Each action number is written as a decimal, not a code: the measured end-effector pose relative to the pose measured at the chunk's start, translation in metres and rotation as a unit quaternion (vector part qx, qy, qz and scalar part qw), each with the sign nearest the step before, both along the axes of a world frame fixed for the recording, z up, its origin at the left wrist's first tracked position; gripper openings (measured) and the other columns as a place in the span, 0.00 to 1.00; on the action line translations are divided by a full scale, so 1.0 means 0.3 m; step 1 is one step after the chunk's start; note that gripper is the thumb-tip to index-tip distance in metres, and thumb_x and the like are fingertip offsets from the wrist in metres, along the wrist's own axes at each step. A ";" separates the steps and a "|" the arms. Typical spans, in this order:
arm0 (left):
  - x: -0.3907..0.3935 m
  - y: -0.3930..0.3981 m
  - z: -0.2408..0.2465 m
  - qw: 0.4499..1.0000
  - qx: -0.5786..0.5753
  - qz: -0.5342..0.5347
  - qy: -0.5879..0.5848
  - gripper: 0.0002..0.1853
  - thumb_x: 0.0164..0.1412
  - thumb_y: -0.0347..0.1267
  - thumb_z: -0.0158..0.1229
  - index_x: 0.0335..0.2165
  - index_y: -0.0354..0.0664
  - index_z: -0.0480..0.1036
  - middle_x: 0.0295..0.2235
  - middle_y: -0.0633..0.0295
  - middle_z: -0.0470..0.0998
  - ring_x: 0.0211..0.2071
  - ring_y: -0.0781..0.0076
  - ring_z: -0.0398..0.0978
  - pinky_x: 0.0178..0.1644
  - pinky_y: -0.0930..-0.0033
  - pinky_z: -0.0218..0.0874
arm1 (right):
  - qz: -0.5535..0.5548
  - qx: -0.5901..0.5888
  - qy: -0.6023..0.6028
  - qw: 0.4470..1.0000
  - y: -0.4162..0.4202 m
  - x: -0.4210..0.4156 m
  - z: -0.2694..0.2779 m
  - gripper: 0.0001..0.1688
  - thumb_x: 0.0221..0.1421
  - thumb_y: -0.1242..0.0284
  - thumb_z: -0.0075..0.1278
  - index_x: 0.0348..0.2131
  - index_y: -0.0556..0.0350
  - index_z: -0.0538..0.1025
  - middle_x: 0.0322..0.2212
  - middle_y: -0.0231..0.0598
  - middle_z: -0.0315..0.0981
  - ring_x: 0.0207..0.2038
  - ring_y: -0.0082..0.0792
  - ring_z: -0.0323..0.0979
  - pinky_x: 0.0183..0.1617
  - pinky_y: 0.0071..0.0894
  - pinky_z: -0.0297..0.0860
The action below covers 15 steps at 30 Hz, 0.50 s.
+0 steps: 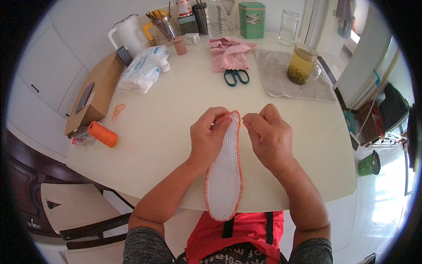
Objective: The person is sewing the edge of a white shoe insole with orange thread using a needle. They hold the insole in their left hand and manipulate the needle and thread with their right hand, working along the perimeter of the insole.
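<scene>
A white shoe insole [225,184] with orange stitching along its rim lies lengthwise before me, its near end reaching past the table edge. My left hand [211,135] grips the far end, thumb on top and fingers beneath. Close to the rim on the other side, my right hand [268,135] pinches a thin needle [238,117] between thumb and forefinger. Its tip points toward the insole's far end. A bit of orange thread shows at the right fingertips. How far the needle has entered the insole I cannot tell.
An orange thread spool [103,134] and a loose thread tangle [118,113] lie at left, by a cardboard box [99,89]. Green-handled scissors [236,78] rest under a pink cloth [229,54]. A glass mug of tea [300,64] stands on a grey mat [273,82].
</scene>
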State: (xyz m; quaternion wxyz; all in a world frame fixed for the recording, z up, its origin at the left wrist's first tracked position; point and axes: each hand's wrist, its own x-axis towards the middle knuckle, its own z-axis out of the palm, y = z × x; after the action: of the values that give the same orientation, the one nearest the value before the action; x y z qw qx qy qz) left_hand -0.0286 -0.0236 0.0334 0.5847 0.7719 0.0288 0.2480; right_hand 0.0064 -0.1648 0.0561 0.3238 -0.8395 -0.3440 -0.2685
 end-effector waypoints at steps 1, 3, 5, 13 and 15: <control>-0.002 -0.004 0.002 1.000 0.000 -0.004 -0.004 0.06 0.50 0.23 0.52 0.30 0.35 0.68 0.26 0.63 0.71 0.27 0.82 0.67 0.32 0.80 0.60 | -0.003 -0.008 -0.001 1.000 0.000 -0.001 -0.001 0.05 0.37 0.77 0.48 0.22 0.51 0.70 0.18 0.36 0.57 0.19 0.35 0.64 0.18 0.31 0.62; -0.005 -0.007 0.004 1.000 0.006 -0.003 0.001 0.05 0.50 0.23 0.52 0.30 0.35 0.68 0.25 0.63 0.71 0.27 0.81 0.67 0.32 0.80 0.60 | -0.008 -0.018 -0.003 1.000 0.002 -0.005 -0.004 0.05 0.37 0.77 0.47 0.22 0.51 0.70 0.19 0.36 0.56 0.19 0.35 0.64 0.18 0.31 0.63; -0.010 -0.010 0.008 1.000 0.003 -0.003 0.008 0.05 0.50 0.23 0.52 0.29 0.34 0.68 0.26 0.63 0.71 0.27 0.81 0.67 0.32 0.80 0.60 | -0.015 -0.022 -0.007 1.000 0.010 -0.009 -0.010 0.05 0.37 0.77 0.47 0.22 0.51 0.70 0.19 0.36 0.56 0.19 0.35 0.64 0.18 0.31 0.63; -0.024 -0.022 0.041 0.997 -0.025 -0.050 0.059 0.11 0.55 0.32 0.48 0.35 0.35 0.65 0.32 0.62 0.69 0.32 0.77 0.67 0.38 0.76 0.60 | 0.008 0.102 0.106 0.989 0.024 0.026 -0.043 0.06 0.42 0.74 0.50 0.26 0.52 0.72 0.19 0.33 0.61 0.17 0.26 0.61 0.19 0.24 0.60; 0.004 -0.014 -0.002 0.965 -0.238 -0.111 0.006 0.15 0.57 0.37 0.45 0.38 0.37 0.62 0.35 0.61 0.67 0.36 0.75 0.65 0.42 0.73 0.58 | 0.067 0.235 0.277 0.929 0.007 0.057 -0.041 0.06 0.45 0.73 0.51 0.28 0.52 0.73 0.20 0.30 0.63 0.17 0.21 0.58 0.20 0.20 0.58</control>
State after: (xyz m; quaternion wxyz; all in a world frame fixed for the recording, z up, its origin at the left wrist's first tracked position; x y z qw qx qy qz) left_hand -0.0274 -0.0279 0.0328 0.7752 0.6103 0.0044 0.1629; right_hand 0.0234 -0.1626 0.0439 0.6115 -0.7553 -0.2233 -0.0759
